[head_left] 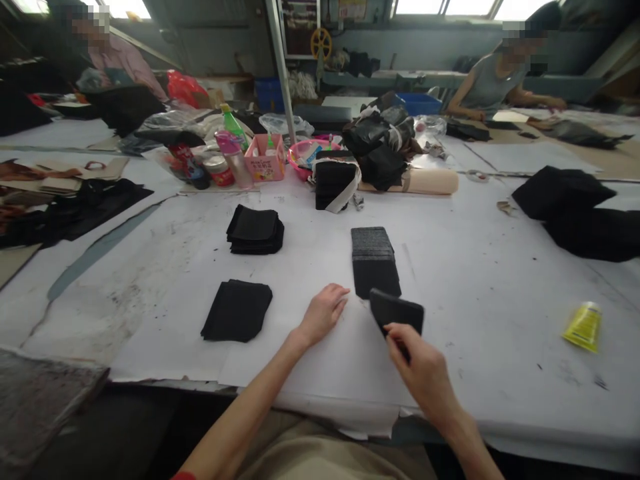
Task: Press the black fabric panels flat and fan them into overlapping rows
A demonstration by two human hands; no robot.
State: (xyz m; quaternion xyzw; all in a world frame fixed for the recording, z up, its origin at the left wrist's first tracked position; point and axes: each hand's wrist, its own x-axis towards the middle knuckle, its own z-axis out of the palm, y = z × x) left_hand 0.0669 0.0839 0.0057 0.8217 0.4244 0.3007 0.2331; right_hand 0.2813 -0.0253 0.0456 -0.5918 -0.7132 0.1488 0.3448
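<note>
Where my right hand (pixel 419 368) is: lower part of the frame, just right of centre, thumb and fingers pinching a black piece (pixel 399 311) low on its left side.
Piece: tilted up off the desk (pixel 310 230), just below the near end of the row (pixel 377 275); I cannot tell whether they touch.
Row: right of centre, black pieces overlapping like steps, narrow greyish bands toward its far end.
Left hand (pixel 324 313): centre of the frame, fingers loosely curled, nothing seen in them, just left of the row's near end.
Stacks: upper stack (pixel 255 230) and lower stack (pixel 237 311), left of centre, apart from each other, edges uneven.
Tube (pixel 584 327): yellow, far right of the frame, well apart from my hands.
Slip risk: I pinch near one side only, so the piece could swing or twist if my grip slackens.
Row risk: a low pass of the piece, or a nudge from my left fingers, could push the steps askew.
</note>
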